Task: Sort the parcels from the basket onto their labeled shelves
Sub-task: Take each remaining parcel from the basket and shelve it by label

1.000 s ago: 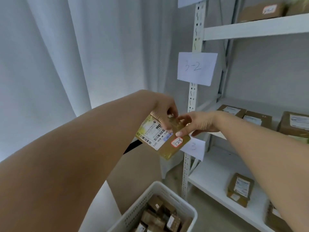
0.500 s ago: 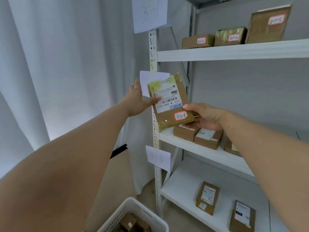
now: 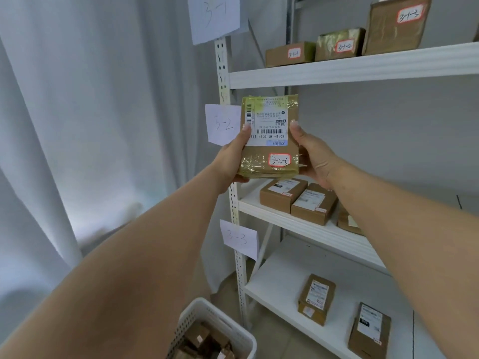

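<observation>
The left hand [image 3: 230, 161] has its thumb pressed flat on the front of a brown taped parcel [image 3: 269, 137] while its fingers wrap behind the left edge, out of sight. The right hand [image 3: 312, 156] grips the parcel's right edge the same way, thumb on the front, fingers hidden behind. The parcel is held upright in the air in front of the white shelving, just above the front left corner of the middle shelf [image 3: 305, 224]. It carries a white shipping label and a small red-bordered sticker [image 3: 279, 160] with handwriting, both upside down. A paper tag reading 3-2 [image 3: 223, 124] is fixed to the shelving's left post, just beside the left thumb. The middle shelf holds two brown boxes [image 3: 298, 198] touching side by side near its front left corner. The top shelf [image 3: 350, 66] carries three parcels with red-bordered stickers. The bottom shelf [image 3: 280, 288] holds two parcels lying apart. A white basket [image 3: 207, 320] of parcels stands on the floor at the foot of the post.
</observation>
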A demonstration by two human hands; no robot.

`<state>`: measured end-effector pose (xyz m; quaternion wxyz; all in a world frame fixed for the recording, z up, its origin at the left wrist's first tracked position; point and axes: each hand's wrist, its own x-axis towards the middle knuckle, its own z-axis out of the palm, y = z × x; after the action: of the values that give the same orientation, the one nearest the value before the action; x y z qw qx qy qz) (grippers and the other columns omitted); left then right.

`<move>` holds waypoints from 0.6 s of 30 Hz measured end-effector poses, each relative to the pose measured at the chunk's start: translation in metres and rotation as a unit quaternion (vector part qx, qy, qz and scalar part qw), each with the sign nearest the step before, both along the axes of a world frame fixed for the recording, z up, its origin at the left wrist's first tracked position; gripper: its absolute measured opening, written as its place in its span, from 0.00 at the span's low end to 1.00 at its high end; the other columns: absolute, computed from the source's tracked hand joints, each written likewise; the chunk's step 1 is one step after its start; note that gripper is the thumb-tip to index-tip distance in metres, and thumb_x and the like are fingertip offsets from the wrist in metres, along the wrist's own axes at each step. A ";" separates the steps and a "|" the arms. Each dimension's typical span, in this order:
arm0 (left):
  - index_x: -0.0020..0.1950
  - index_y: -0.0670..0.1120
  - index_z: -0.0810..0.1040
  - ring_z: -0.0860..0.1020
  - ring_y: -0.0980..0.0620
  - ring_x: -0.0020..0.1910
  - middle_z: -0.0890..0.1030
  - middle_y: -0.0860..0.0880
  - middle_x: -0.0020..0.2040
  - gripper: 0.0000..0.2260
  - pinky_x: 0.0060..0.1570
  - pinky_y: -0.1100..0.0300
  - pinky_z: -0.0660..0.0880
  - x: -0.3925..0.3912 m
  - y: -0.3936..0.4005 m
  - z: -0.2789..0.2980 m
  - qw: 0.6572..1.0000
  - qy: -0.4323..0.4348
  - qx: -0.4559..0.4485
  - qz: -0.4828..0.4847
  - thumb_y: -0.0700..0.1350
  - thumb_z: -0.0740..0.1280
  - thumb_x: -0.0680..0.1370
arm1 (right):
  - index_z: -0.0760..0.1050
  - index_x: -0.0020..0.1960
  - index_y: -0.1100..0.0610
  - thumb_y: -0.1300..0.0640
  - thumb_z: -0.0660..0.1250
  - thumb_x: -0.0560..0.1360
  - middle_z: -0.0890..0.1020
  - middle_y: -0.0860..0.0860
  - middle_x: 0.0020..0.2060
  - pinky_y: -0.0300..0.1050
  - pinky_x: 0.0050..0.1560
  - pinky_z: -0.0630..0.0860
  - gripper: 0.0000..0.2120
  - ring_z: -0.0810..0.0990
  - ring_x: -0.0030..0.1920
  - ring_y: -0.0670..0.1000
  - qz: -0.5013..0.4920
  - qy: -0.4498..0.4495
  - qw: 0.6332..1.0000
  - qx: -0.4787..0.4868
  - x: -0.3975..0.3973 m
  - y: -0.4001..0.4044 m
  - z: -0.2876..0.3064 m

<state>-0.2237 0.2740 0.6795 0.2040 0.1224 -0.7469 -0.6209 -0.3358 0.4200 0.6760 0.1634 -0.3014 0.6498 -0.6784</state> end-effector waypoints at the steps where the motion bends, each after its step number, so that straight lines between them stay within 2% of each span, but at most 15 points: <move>1: 0.54 0.56 0.77 0.83 0.48 0.49 0.85 0.49 0.50 0.19 0.52 0.50 0.78 -0.002 0.004 -0.002 1.000 0.006 0.012 -0.003 0.67 0.56 0.77 | 0.76 0.62 0.56 0.29 0.66 0.60 0.86 0.54 0.48 0.55 0.55 0.79 0.40 0.84 0.51 0.56 -0.008 0.009 1.000 -0.002 0.000 0.000 -0.002; 3: 0.55 0.56 0.77 0.84 0.51 0.42 0.85 0.51 0.47 0.17 0.42 0.58 0.79 -0.006 0.011 -0.004 0.999 0.019 0.045 -0.012 0.65 0.56 0.78 | 0.78 0.60 0.53 0.29 0.62 0.66 0.86 0.50 0.45 0.48 0.48 0.80 0.34 0.86 0.45 0.51 -0.027 0.048 0.998 0.007 -0.001 0.001 -0.007; 5: 0.58 0.55 0.76 0.84 0.51 0.42 0.85 0.51 0.48 0.17 0.38 0.59 0.79 -0.011 0.016 -0.004 0.997 0.038 0.071 -0.017 0.62 0.57 0.79 | 0.76 0.62 0.53 0.31 0.58 0.73 0.86 0.49 0.47 0.46 0.46 0.80 0.31 0.86 0.44 0.49 -0.057 0.086 0.995 0.013 -0.003 0.000 -0.010; 7: 0.59 0.54 0.76 0.84 0.48 0.48 0.84 0.49 0.52 0.17 0.46 0.53 0.80 -0.016 0.020 -0.005 0.996 0.063 0.068 -0.011 0.61 0.56 0.80 | 0.75 0.63 0.56 0.32 0.55 0.76 0.85 0.51 0.50 0.48 0.52 0.80 0.31 0.85 0.48 0.51 -0.092 0.100 0.991 0.008 -0.004 0.000 -0.012; 9: 0.53 0.57 0.77 0.82 0.47 0.53 0.84 0.49 0.52 0.15 0.57 0.47 0.77 -0.018 0.022 -0.007 0.997 0.071 0.032 0.012 0.62 0.55 0.80 | 0.74 0.63 0.57 0.33 0.55 0.77 0.84 0.52 0.51 0.50 0.56 0.79 0.31 0.84 0.50 0.52 -0.117 0.103 0.988 0.006 -0.004 0.000 -0.014; 12: 0.47 0.59 0.77 0.82 0.49 0.52 0.84 0.53 0.48 0.14 0.60 0.47 0.76 -0.018 0.018 -0.014 0.997 0.075 0.013 0.026 0.63 0.56 0.79 | 0.75 0.62 0.57 0.32 0.53 0.77 0.83 0.53 0.51 0.51 0.57 0.79 0.32 0.83 0.50 0.52 -0.133 0.116 0.984 0.028 0.000 0.000 -0.018; 15: 0.46 0.58 0.78 0.84 0.52 0.46 0.85 0.56 0.42 0.14 0.54 0.50 0.79 -0.017 0.009 -0.022 0.997 0.072 0.032 0.021 0.63 0.58 0.78 | 0.75 0.61 0.56 0.31 0.52 0.76 0.84 0.52 0.50 0.49 0.55 0.79 0.32 0.83 0.50 0.52 -0.151 0.105 0.982 0.043 0.007 -0.001 -0.025; 18: 0.45 0.55 0.79 0.84 0.53 0.38 0.85 0.56 0.37 0.17 0.44 0.54 0.80 -0.015 0.002 -0.035 0.999 0.013 0.044 0.015 0.66 0.58 0.77 | 0.79 0.57 0.56 0.30 0.51 0.75 0.85 0.52 0.46 0.49 0.54 0.78 0.34 0.83 0.48 0.53 -0.184 0.081 0.976 0.080 0.015 -0.004 -0.039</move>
<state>-0.2386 0.2764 0.6450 0.2176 0.1347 -0.7144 -0.6513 -0.3206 0.4159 0.6365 0.0063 -0.2168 0.7576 -0.6156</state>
